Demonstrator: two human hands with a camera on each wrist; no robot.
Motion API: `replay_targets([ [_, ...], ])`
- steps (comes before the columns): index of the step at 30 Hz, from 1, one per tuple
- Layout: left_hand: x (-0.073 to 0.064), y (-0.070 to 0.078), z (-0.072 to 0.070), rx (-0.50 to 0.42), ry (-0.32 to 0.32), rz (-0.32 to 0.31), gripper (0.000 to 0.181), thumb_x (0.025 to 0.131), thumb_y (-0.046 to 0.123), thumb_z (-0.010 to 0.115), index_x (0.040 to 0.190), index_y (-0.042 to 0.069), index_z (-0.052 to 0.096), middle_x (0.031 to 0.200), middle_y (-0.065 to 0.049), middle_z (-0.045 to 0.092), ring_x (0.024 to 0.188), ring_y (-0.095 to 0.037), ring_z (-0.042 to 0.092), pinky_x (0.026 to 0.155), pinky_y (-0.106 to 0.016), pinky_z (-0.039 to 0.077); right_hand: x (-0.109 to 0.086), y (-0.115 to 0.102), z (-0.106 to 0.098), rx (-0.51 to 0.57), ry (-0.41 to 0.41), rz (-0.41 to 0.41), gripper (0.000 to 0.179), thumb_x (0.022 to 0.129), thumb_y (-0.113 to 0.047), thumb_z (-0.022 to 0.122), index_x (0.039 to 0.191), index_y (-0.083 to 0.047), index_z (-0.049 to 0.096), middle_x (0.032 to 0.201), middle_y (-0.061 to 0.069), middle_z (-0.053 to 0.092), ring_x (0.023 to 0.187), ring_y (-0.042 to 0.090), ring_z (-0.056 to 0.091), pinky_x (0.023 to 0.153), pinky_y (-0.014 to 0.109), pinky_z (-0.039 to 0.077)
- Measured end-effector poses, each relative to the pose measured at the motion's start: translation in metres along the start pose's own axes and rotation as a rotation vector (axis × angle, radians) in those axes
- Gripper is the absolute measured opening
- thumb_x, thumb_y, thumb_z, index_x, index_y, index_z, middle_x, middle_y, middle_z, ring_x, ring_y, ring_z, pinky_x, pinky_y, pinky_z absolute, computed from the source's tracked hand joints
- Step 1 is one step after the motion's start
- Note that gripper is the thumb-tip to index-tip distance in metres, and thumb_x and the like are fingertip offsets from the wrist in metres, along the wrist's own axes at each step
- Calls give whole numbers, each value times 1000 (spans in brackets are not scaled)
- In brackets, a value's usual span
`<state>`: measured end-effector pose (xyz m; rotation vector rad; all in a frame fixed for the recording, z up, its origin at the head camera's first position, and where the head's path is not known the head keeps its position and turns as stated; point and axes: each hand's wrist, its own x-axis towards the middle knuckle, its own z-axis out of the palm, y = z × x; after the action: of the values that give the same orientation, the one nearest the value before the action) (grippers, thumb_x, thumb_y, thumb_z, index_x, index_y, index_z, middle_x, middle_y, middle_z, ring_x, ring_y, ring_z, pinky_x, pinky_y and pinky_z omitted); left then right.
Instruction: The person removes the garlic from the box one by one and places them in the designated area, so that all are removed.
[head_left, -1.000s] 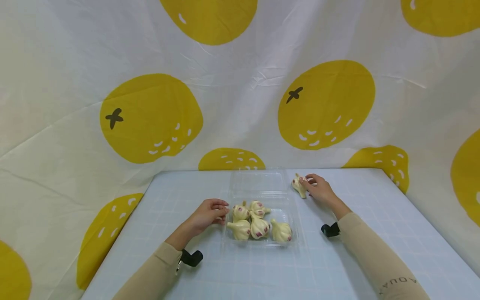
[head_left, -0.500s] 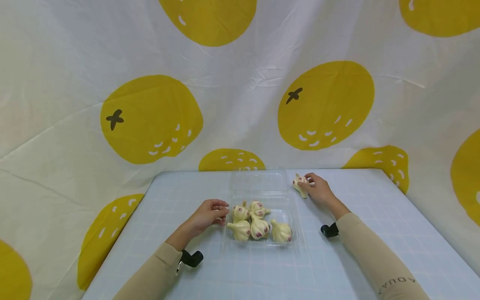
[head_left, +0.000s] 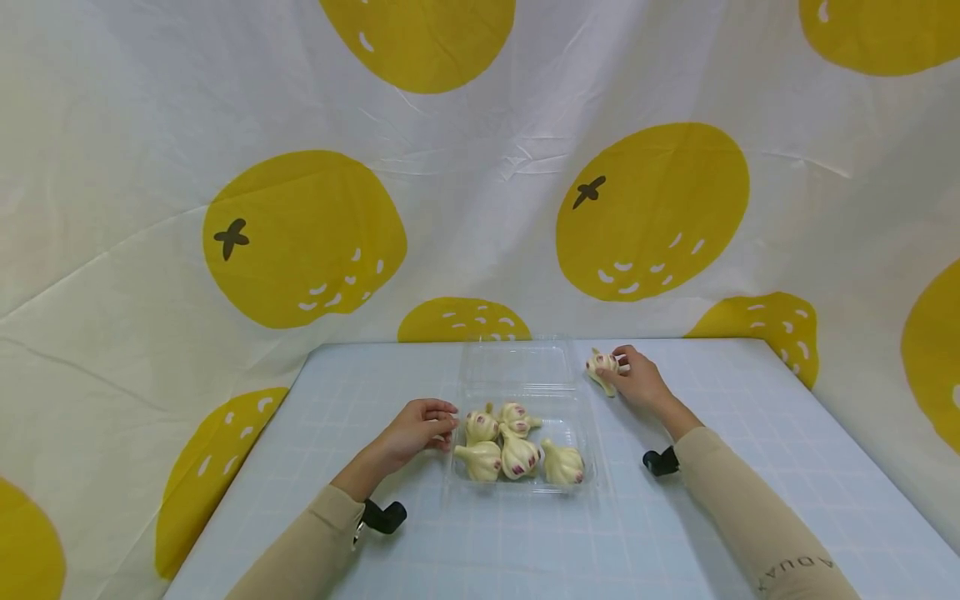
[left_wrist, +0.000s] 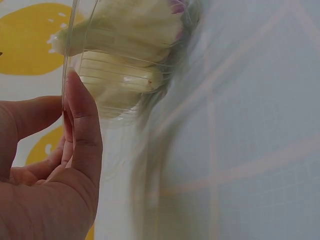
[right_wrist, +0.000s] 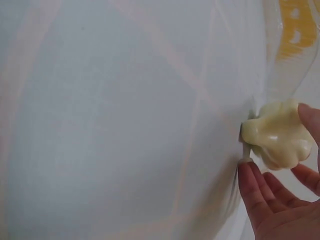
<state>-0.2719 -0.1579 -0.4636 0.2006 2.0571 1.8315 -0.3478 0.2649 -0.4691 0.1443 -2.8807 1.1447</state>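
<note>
An open clear plastic clamshell box [head_left: 591, 454] holds several cream garlic bulbs [head_left: 519, 456] with purple marks, seen in the head view. My left hand [head_left: 417, 427] is at its left side; in the left wrist view thumb and forefinger pinch the thin rim [left_wrist: 69, 50]. Right of the box's lid, my right hand [head_left: 636, 377] holds a garlic bulb [right_wrist: 280, 135] low at the table, the thumb on one side and fingers curled beneath. Pale stubs show at this bulb's back and front in the head view; I cannot tell whether a second bulb lies behind it.
The clear lid [head_left: 517, 364] lies folded back behind the box. A pale blue checked cloth [head_left: 510, 550] covers the table, and a white curtain [head_left: 480, 208] printed with yellow fruit hangs at its far edge. Black wrist cameras [head_left: 385, 517] sit under both forearms.
The garlic bulb at my right hand has shifted slightly to the right, and more of its marked surface shows. My left hand and the box have stayed in place.
</note>
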Motion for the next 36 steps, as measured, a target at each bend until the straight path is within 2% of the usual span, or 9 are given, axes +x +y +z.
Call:
replay_targets([
  [7,-1,0,-2,3,-11,3,38,101,6,64,130,-16,52,98,-14,64,75,-16,61,67,-28,59,-9,-6,-10,-34,5,-17,62,100,-33,66,139,10,42,130,36,52,113,48,59,96,57,51],
  [13,0,0,-3,5,-15,0,40,101,6,63,132,-16,50,97,-12,64,76,-15,60,68,-28,59,-21,-13,-22,-66,-7,-37,66,100,-35,67,142,10,43,135,33,51,117,48,56,96,58,52],
  [21,-2,2,-1,5,-14,11,40,102,5,62,132,-17,49,99,-13,63,76,-15,60,67,-28,59,-36,-17,-27,-93,-18,-92,63,99,-33,68,143,7,46,137,30,51,117,44,56,94,56,53],
  [29,-1,0,-2,14,-4,-7,37,101,5,63,130,-15,52,99,-12,63,76,-15,60,68,-27,59,-53,-29,-27,-55,-63,-187,62,97,-25,72,143,8,47,137,29,53,115,43,59,92,54,56],
  [36,2,-1,-2,10,-2,-7,36,101,5,63,130,-14,53,96,-10,64,75,-16,60,67,-28,59,-65,-45,-22,-22,-139,-293,55,95,-22,75,137,5,52,133,25,56,113,41,59,95,54,55],
])
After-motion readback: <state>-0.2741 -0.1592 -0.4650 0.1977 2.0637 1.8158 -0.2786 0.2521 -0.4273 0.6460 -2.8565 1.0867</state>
